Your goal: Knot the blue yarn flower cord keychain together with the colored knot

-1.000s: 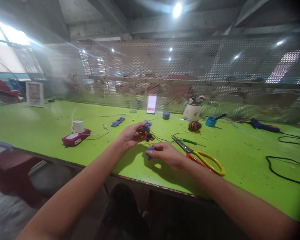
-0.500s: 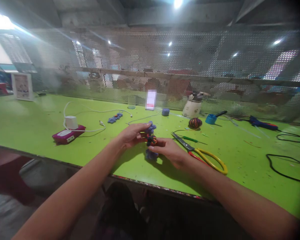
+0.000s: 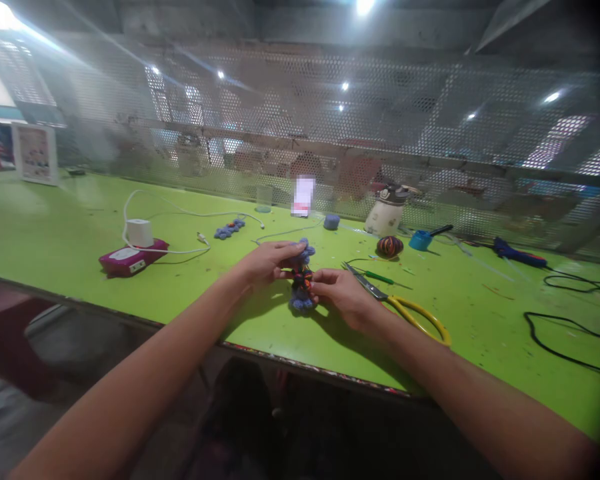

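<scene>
A fuzzy yarn piece (image 3: 301,302) with blue-purple lobes at both ends and a dark, multicoloured middle stands between my hands above the table's front edge. My left hand (image 3: 266,263) pinches its upper part from the left. From the right, my right hand (image 3: 344,293) has thumb and fingers closed on the orange-and-dark middle. Scissors (image 3: 420,316) with yellow handles lie beside my right hand, partly covered by the forearm. Behind them are a thin green-handled tool (image 3: 379,277) and a multicoloured yarn ball (image 3: 390,247). A similar blue-purple piece (image 3: 229,229) rests farther left.
A purple power strip (image 3: 130,260) with a white charger (image 3: 140,233) and cable sits left. Toward the back stand a clear cup (image 3: 265,199), phone (image 3: 304,197), blue yarn roll (image 3: 331,222) and bottle (image 3: 386,212). A blue pot (image 3: 421,240) and a blue-handled corded tool (image 3: 520,253) are right.
The yarn piece has turned a little, showing more of its multicoloured middle and lower lobes. My right fingers have shifted slightly on it. The camera view has moved slightly.
</scene>
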`<control>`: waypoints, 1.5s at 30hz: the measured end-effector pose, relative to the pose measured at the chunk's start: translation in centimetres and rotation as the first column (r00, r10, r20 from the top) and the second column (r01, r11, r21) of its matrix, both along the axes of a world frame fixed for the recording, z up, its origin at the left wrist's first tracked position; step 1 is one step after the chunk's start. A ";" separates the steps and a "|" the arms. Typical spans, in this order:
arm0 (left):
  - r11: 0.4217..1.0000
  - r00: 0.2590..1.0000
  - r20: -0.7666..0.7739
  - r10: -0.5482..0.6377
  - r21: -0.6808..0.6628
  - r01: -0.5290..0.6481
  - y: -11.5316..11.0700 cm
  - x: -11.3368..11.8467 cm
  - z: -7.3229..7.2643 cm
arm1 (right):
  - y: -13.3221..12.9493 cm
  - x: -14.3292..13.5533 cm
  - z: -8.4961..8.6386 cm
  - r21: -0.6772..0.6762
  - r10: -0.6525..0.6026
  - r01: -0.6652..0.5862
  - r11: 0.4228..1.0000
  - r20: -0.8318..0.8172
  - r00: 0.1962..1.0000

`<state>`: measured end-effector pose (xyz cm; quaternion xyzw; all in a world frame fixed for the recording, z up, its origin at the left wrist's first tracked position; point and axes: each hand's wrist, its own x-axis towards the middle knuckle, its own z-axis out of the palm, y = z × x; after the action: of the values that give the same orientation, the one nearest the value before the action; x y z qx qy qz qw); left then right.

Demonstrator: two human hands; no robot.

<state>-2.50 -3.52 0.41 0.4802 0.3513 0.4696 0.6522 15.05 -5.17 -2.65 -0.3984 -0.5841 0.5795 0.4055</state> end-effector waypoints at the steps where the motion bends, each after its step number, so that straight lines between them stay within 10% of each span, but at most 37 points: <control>1: 1.000 1.000 -0.019 0.008 0.001 -0.008 0.0 0.0 0.0 | 0.0 0.0 0.0 0.000 -0.006 0.006 1.000 0.004 1.000; 11: 0.995 0.995 -0.104 0.002 0.096 0.008 -0.1 0.6 -0.6 | 0.0 0.1 0.8 -0.129 0.044 -0.069 0.989 -0.188 0.981; 30: 0.980 0.970 -0.172 -0.169 0.075 0.184 0.2 -0.2 -0.8 | 1.0 0.1 0.7 0.143 -0.138 0.149 0.978 -0.087 0.987; 45: 0.995 0.998 -0.039 0.054 0.088 -0.050 1.1 -0.1 -1.4 | 0.4 -0.5 0.3 0.102 -0.017 0.032 0.994 -0.145 0.989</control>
<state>-2.60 -2.44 -1.04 0.5085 0.3564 0.4912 0.6108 14.51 -4.75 -2.34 -0.3411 -0.5777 0.5703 0.4740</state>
